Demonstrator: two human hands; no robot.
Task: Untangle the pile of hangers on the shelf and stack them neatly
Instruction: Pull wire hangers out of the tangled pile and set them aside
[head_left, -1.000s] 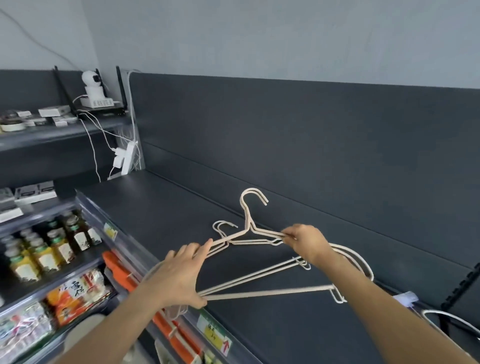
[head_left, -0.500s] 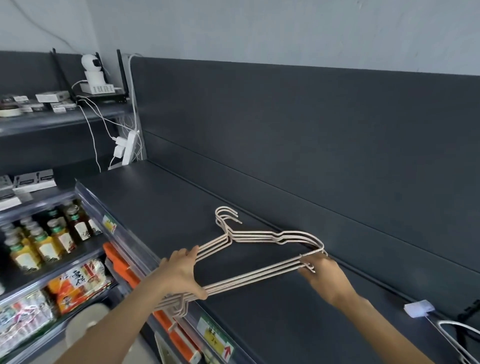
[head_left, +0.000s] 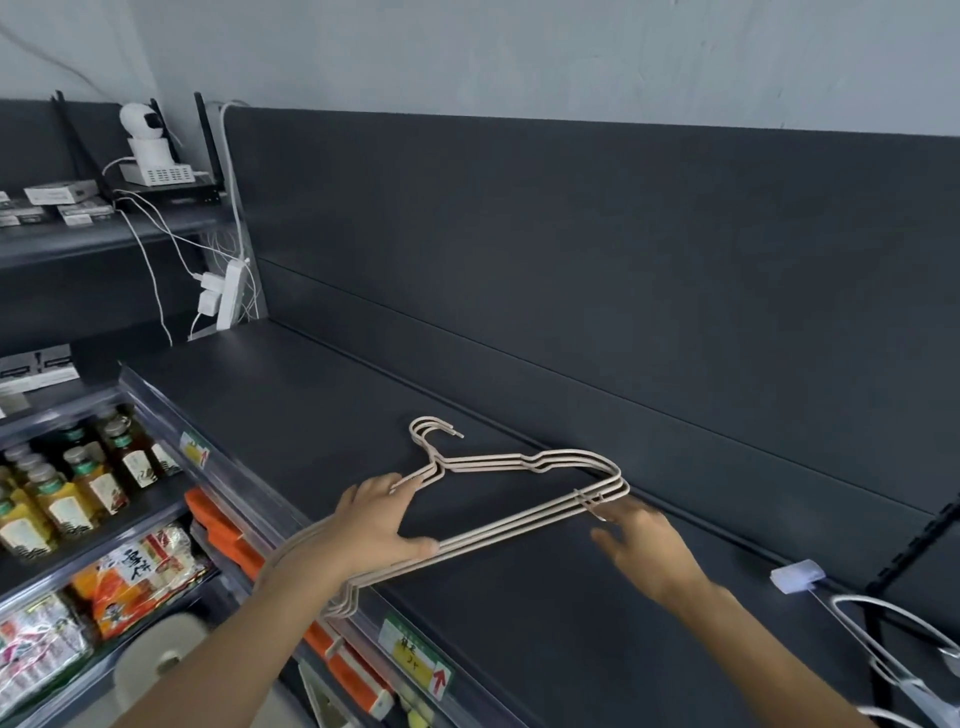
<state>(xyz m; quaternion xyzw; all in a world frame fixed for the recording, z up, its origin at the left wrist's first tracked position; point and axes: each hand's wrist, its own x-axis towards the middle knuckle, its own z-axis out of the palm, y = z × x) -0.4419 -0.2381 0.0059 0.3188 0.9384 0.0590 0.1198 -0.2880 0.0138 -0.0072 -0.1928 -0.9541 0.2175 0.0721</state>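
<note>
On shelf (head_left: 363, 405) | hangers (head_left: 483, 461) stacked | left hand (head_left: 374, 530) spread flat atop | right hand (head_left: 644, 551) open beside

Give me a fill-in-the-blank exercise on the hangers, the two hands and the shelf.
1. On the dark grey metal shelf, ___ beige wire hangers lie stacked together.
2. The left hand lies on the stack's end that overhangs the shelf's ___ edge.
3. The right hand, fingers spread beside the other end, holds ___.
Missing words: three; front; nothing.
</note>
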